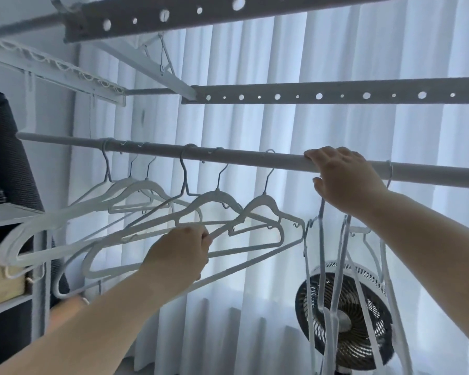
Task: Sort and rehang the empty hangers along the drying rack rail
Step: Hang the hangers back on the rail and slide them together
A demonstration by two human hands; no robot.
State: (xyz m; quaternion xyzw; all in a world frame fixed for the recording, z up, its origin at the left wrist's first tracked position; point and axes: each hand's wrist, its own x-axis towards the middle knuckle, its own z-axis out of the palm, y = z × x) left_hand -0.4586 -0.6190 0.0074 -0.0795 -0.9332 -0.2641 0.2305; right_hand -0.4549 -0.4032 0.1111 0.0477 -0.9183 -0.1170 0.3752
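Observation:
A round grey rail [228,155] runs across the head view. Several empty white hangers [214,201] hang from its left and middle part, tilted and overlapping. My left hand [182,253] pinches the lower bar of one of these hangers. My right hand [344,180] rests over the rail farther right, with fingers on top and thumb below. It holds the hooks of a bunch of thin hangers [325,280] that dangle edge-on below it. One more hook [389,171] sits on the rail just right of that hand.
Two perforated grey bars [336,94] of the overhead rack cross above the rail. A round fan [344,315] stands low at the right, behind the dangling hangers. Shelving [8,215] with a dark mesh item stands at the left. White curtains fill the background.

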